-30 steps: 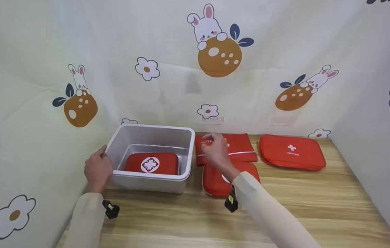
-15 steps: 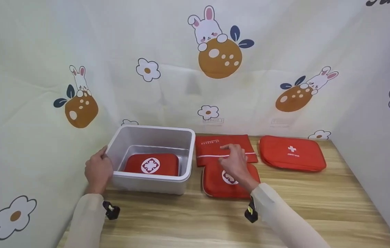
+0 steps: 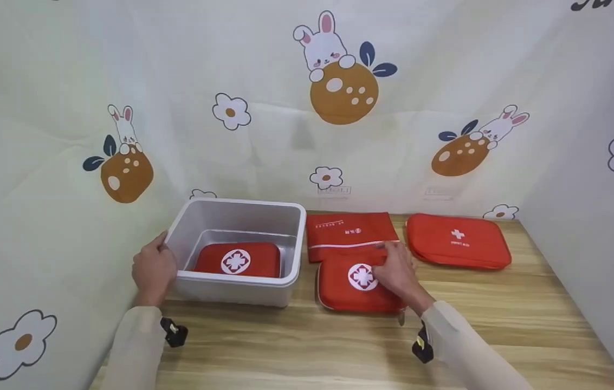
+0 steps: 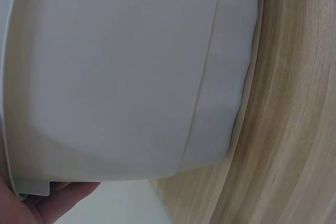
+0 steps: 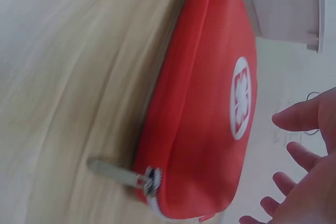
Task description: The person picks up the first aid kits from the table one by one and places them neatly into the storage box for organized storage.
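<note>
My left hand [image 3: 154, 266] grips the left rim of a grey-white plastic bin [image 3: 231, 291], its fingers curled under the edge in the left wrist view. Inside the bin lies a red first aid case [image 3: 263, 260] with a white cross emblem. A second red first aid case [image 3: 336, 287] of the same look lies on the table right of the bin. Over its right side is my right hand [image 3: 398, 271], fingers spread and slightly bent, holding nothing. In the right wrist view, the fingers are apart from the case [image 5: 210, 103], whose zipper pull [image 5: 118, 174] sticks out at the near corner.
Behind the second case lies a flat red pouch [image 3: 350, 230] with a white stripe. A larger red first aid bag [image 3: 458, 244] is at the back right. Patterned cloth walls [image 3: 263, 151] enclose the wooden table [image 3: 285, 346] at back and sides.
My right hand has moved right and toward me, from over the flat pouch to the right side of the second case. The left hand keeps its grip on the bin.
</note>
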{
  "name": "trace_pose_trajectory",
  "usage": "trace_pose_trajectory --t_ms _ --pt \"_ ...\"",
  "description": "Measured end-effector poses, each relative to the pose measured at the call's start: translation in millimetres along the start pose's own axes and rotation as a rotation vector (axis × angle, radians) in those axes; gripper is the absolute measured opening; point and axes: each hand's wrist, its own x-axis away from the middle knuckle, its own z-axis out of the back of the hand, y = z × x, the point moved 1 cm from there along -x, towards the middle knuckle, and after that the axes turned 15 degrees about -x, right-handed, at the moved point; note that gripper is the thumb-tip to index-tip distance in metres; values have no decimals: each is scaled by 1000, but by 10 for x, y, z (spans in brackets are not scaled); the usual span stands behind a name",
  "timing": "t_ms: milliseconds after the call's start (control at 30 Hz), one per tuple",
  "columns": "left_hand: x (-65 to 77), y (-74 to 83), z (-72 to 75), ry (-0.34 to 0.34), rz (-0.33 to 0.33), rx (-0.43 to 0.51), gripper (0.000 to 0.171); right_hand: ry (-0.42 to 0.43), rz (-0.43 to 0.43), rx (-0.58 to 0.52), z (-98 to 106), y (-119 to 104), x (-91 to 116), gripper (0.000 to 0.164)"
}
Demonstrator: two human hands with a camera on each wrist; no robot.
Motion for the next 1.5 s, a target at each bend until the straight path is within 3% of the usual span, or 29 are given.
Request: trace_pose_trajectory --t_ms 233,500,867,967,1233,1500 --pt "0 -5 4 -28 19 -5 50 -17 -7 17 67 186 13 54" --pt "1 -6 2 -40 30 -16 51 -51 -33 -41 104 306 8 60" --pt "3 -18 1 -10 -4 -2 51 -129 -232 -230 206 450 -27 84" --pt "6 -26 -1 -5 -6 -3 50 -155 -289 -242 231 487 -12 79" --pt "5 -14 5 -5 -1 4 49 -186 -380 -254 255 531 -12 47" --pt "0 -11 10 -5 0 14 50 -189 -473 -281 289 531 -47 54"
